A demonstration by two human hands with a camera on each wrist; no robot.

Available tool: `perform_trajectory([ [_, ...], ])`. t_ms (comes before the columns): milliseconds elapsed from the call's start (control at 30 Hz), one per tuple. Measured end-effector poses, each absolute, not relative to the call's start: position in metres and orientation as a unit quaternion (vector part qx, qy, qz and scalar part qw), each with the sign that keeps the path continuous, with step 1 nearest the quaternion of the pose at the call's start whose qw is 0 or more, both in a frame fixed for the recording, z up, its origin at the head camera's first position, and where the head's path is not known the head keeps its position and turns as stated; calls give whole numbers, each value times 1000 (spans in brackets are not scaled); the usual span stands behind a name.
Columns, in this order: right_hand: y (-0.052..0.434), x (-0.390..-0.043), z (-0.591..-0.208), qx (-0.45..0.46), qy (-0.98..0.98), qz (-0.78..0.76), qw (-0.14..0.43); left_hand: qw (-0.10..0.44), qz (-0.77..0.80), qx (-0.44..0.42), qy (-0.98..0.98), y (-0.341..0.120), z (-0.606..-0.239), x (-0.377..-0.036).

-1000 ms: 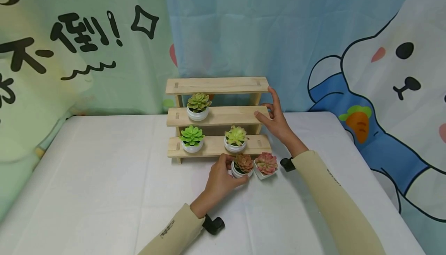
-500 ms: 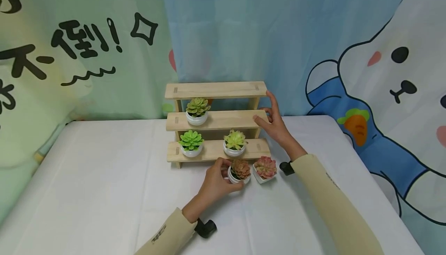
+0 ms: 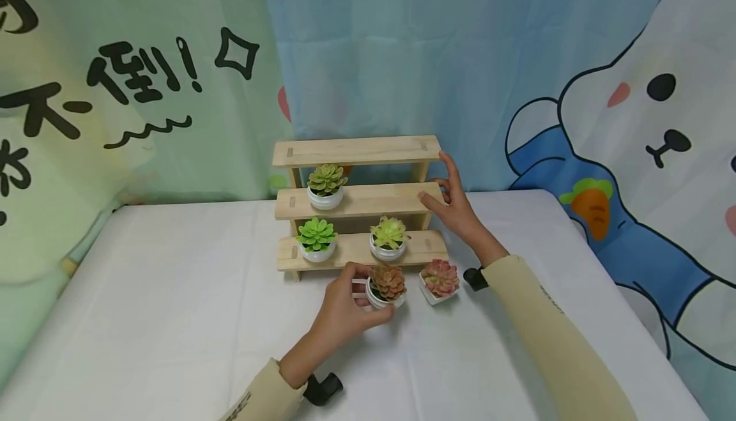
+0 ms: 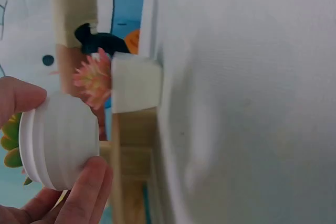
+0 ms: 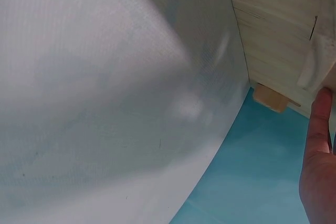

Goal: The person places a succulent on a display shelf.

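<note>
My left hand (image 3: pixel 344 311) grips a white round pot (image 4: pixel 63 140) with a brownish-red succulent (image 3: pixel 388 282), thumb on one side and fingers on the other. The pot is held up off the white table, before the bottom tier of a wooden three-tier stand (image 3: pixel 362 151). At the stand's right end my right hand (image 3: pixel 460 210) holds on, thumb on the middle tier and index finger up at the top tier's edge. A pink succulent in a square white pot (image 3: pixel 439 280) stands on the table, right of the held pot.
Two potted green succulents, a bright one (image 3: pixel 317 239) and a yellowish one (image 3: pixel 388 238), sit on the bottom tier. A darker green succulent (image 3: pixel 326 186) stands at the middle tier's left. Behind the white table (image 3: pixel 172 312) hangs a printed curtain (image 3: pixel 477 57).
My left hand has drawn the brownish-red succulent leftward and slightly toward me, away from the pink one. My right hand stays at the stand's right end. The head view has shifted slightly.
</note>
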State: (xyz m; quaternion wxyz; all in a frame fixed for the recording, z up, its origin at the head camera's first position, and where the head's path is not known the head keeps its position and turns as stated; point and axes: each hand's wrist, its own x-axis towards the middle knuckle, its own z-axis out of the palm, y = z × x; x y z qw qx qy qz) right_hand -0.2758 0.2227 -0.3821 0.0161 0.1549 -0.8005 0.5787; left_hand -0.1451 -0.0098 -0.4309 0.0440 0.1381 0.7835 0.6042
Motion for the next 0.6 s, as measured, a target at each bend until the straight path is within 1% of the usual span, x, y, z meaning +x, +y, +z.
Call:
perform_trajectory([
  [167,222,-275,-382,157,-804,574,22,37,610,157,776,-16,-417,-139],
  [333,222,-274,-382,158,-803,574,18,10,605,176,776,-19,-404,-136],
  [433,222,-274,-382,159,-804,573,19,-11,602,185,776,-21,-397,-138],
  [600,221,-272,-381,159,-805,572,19,-30,608,182,772,-23,-388,-148],
])
